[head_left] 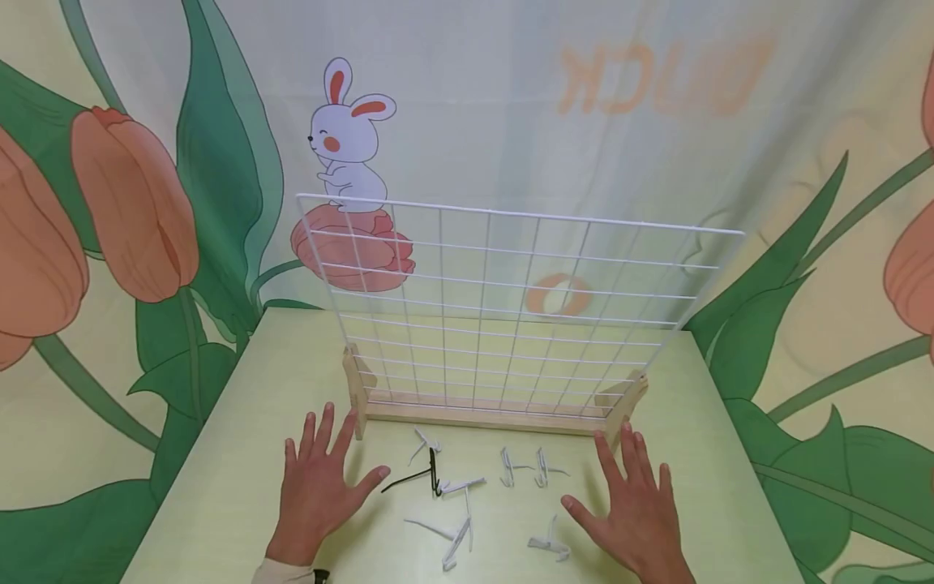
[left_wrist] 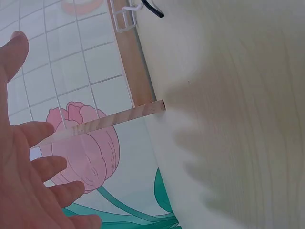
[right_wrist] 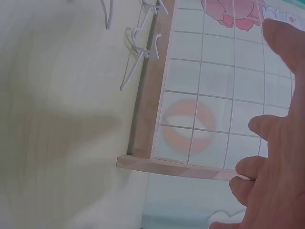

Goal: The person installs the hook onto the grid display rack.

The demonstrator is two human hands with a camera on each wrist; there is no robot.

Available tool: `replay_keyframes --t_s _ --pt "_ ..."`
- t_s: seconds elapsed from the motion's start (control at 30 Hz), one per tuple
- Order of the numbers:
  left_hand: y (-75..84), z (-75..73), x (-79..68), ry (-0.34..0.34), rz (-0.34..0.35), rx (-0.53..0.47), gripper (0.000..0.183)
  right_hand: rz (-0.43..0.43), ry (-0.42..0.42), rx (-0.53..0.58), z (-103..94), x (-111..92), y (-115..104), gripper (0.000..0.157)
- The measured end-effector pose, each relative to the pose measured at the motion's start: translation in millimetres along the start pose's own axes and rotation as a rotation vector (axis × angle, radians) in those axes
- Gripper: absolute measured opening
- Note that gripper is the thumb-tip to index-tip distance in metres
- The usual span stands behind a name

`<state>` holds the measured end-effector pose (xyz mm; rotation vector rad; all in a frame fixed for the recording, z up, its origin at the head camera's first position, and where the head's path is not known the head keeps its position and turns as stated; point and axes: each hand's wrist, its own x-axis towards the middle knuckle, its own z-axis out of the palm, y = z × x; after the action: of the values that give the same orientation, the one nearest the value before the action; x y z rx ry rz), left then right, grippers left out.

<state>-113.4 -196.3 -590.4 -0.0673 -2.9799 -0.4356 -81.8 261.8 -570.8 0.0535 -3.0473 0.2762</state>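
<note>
My left hand hovers over the table with fingers spread, near the left foot of a wooden stand. On the other side my right hand, fingers spread too, is close to the stand's right foot. Neither hand holds anything. A white wire grid panel stands upright in the wooden base. Between the hands lie a black wire hook and several white hooks. Two white hooks show beside the base in the right wrist view.
The pale wood-grain table reaches back to a printed curtain with tulips, a rabbit and letters. Shadows of both hands fall on the tabletop.
</note>
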Motion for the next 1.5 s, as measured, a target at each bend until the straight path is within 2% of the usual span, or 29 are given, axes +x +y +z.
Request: replay_keyframes --t_s 0.13,0.27,0.57,0.73,0.93,1.07,1.27,1.5 --pt "-2.1 2.0 1.7 0.017 0.001 -0.009 0.108 -0.018 0.010 0.030 2.7 2 2 0.109" --pt "-4.5 3.6 2.5 0.062 0.009 -0.039 0.109 -0.049 0.034 0.075 6.3 2 3 0.108" --pt "-7.4 9.2 7.3 0.179 0.016 -0.179 0.105 -0.168 0.184 0.163 14.3 4 4 0.103" --pt "-8.4 11.9 12.6 0.221 -0.013 -0.324 0.099 -0.171 0.210 0.239 15.9 7 4 0.093" --pt "-9.0 10.6 21.2 0.274 -0.061 -0.565 0.077 -0.172 0.220 0.323 24.0 13 10 0.082" --pt "-8.1 11.2 26.8 0.305 -0.102 -0.689 0.065 -0.178 0.209 0.356 29.5 17 14 0.074" --pt "-6.5 15.5 38.1 0.341 -0.100 -0.764 0.061 -0.174 0.177 0.403 38.4 21 18 0.064" --pt "-3.8 20.1 51.3 0.360 -0.113 -0.856 0.058 -0.275 0.249 0.386 52.9 32 16 0.047"
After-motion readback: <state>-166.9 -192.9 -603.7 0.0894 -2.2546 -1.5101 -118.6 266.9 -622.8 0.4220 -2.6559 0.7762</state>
